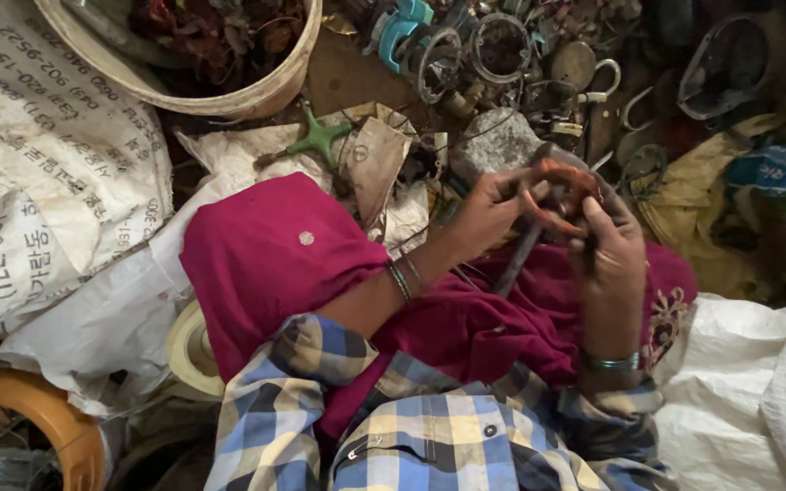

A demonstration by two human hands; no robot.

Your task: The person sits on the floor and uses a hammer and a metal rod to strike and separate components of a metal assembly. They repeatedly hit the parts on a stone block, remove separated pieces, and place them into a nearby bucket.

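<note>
Head view, item record. My left hand (488, 211) and right hand (609, 247) were both closed on one rusty orange metal ring (559, 195), held above my lap, in front of a grey stone (495, 141). Left fingers curled over the ring's near-left rim; right fingers wrapped its right side. One dark metal rod (520, 257) slanted down from the ring toward my lap; I could not tell which hand gripped it, or whether it was joined to the ring.

Handling note, my judgement: the ring looked corroded and probably rough-edged, so a firm two-sided grip with fingertips kept off the inner rim would serve best, with any turning or prying done over the lap so loose bits fell on cloth.

Count, as visible:
- Rusty ring in hand: one.
- Rod: one.
- Grey stone: one.
- Green star-shaped piece (320, 138): one.
- Round basket (229, 98) of dried scraps, upper left: one.
- Printed white sack (38, 164), left: one; plain white sacking (757, 382), right: at least one.
- Blue clamp-like part (402, 27): one.
- Grey metal hoops and rings in the scrap heap (502, 55): five or six clear, more too dim to count.
- Bangles: two or three thin ones on my left wrist (404, 277), one on my right wrist (611, 362).
- Magenta cloth (275, 255) over my knees: one.
</note>
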